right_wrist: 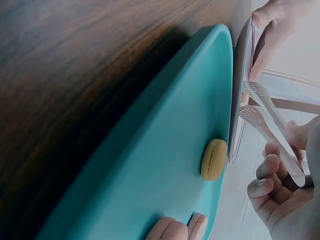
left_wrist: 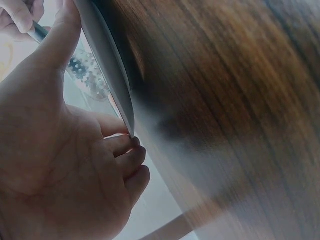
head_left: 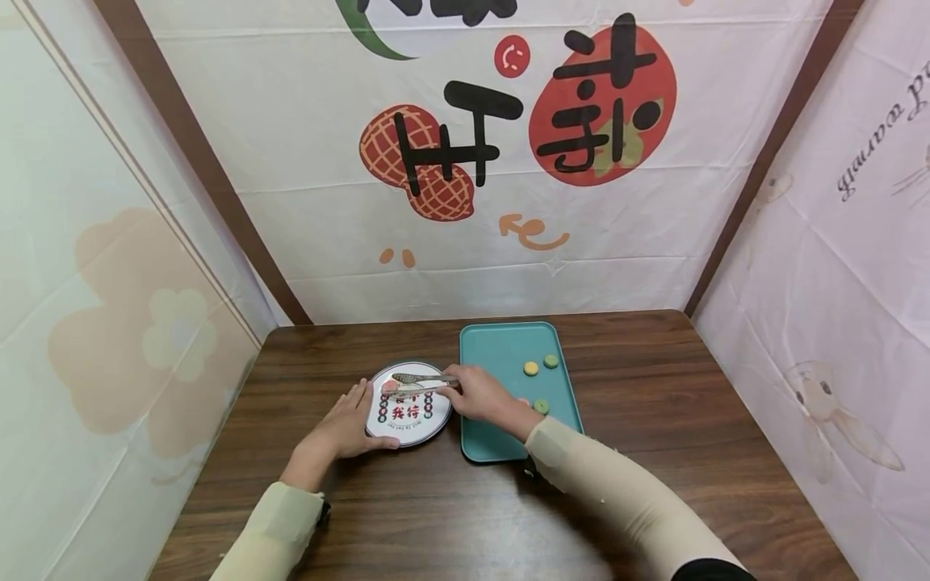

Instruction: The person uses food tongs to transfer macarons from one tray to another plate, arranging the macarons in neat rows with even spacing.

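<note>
My right hand point(head_left: 479, 393) grips metal tongs point(head_left: 425, 378), whose perforated ends reach over a white plate point(head_left: 441, 415) with a dark rim and red and black lettering. A pinkish round piece point(head_left: 390, 386) shows at the tong ends, partly hidden; whether the tongs pinch it I cannot tell. Along the plate's left edge rests my left hand point(head_left: 347, 424), fingers extended at the rim and thumb at the near side. Right of the plate lies a teal tray point(head_left: 501, 343) bearing a yellow macaron point(head_left: 531, 369), a green macaron point(head_left: 550, 361), another green macaron point(head_left: 541, 407) and a pink one partly covered by the right arm.
Plate and tray lie on a dark wood-grain table point(head_left: 625, 387). A printed cloth point(head_left: 305, 226) hangs behind its far edge, with more cloth on both sides. The right forearm crosses the tray's near right corner.
</note>
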{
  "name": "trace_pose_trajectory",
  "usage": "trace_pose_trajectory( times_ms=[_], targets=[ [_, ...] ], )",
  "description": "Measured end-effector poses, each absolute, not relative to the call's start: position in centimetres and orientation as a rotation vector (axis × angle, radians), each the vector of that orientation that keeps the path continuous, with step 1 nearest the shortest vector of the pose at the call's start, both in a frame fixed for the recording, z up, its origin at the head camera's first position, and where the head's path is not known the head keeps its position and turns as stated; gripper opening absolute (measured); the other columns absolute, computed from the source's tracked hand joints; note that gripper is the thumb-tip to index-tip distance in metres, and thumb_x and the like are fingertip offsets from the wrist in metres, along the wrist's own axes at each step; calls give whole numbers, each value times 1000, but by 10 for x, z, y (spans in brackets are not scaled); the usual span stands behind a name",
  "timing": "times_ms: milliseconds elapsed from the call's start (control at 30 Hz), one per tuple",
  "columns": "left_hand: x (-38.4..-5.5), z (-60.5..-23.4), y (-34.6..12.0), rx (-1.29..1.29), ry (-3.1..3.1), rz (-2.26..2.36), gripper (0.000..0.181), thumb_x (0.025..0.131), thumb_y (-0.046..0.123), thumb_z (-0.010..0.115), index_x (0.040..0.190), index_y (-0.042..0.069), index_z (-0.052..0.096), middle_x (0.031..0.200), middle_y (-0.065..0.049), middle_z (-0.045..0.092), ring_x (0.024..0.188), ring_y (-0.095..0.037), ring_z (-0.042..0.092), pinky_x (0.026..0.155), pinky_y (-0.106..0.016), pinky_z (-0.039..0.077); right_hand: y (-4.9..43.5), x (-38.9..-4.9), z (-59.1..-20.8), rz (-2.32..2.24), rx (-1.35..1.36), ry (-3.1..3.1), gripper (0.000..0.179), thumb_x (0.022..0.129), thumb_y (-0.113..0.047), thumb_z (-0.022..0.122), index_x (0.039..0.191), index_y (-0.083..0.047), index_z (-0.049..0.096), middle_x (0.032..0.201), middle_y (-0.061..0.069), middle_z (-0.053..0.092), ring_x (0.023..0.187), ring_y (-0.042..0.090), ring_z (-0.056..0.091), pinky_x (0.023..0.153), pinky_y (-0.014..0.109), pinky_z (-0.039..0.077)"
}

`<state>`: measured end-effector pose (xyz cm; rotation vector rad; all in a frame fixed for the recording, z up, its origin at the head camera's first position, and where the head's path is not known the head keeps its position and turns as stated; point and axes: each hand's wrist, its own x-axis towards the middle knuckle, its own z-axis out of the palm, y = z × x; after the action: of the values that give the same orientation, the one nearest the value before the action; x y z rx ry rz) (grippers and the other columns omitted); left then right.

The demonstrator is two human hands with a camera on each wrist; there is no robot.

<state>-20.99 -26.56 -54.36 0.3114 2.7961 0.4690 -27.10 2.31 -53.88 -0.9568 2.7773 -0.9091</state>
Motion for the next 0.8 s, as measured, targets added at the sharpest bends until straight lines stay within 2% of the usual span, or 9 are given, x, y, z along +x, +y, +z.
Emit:
trace_pose_trajectory(
  times_ms=[167, 433, 533, 600, 800],
  targets=[
    [-210, -542, -265, 320, 2799, 465, 139, 81, 72, 82, 164, -17, 15, 172, -39, 11, 160, -54, 14, 132, -61, 16, 28, -270, -535, -984, -935, 2742, 43, 110, -36, 64, 135, -1, 69, 110, 10, 76, 73, 7, 63, 63, 27, 55],
    [-209, -539, -264, 309, 2791, 463, 137, 83, 71, 82, 164, -16, 15, 172, -38, 12, 161, -53, 13, 133, -60, 15, 44, -264, -529, -1090, -864, 2686, 39, 111, -36, 62, 134, -5, 69, 77, -4, 65, 54, 11, 52, 49, 29, 46],
    [-208, -539, -264, 311, 2795, 468, 137, 82, 70, 83, 164, -16, 15, 172, -39, 12, 161, -53, 14, 133, -61, 16, 52, -261, -525, -1128, -828, 2664, 46, 111, -40, 61, 140, -4, 66, 78, -3, 66, 52, 12, 51, 50, 31, 46],
    [-207, -540, -264, 310, 2795, 472, 137, 82, 70, 83, 164, -16, 14, 172, -38, 12, 161, -53, 14, 133, -60, 16, 57, -259, -524, -1158, -819, 2654, 49, 111, -42, 60, 141, -3, 66, 84, 1, 69, 56, 12, 54, 53, 31, 48],
    [-207, -543, -264, 334, 2817, 490, 139, 81, 69, 84, 164, -17, 14, 171, -40, 13, 160, -54, 15, 132, -62, 17, 69, -256, -520, -1249, -843, 2635, 40, 111, -38, 61, 132, -5, 69, 98, 12, 73, 68, 13, 58, 56, 30, 49]
  ],
)
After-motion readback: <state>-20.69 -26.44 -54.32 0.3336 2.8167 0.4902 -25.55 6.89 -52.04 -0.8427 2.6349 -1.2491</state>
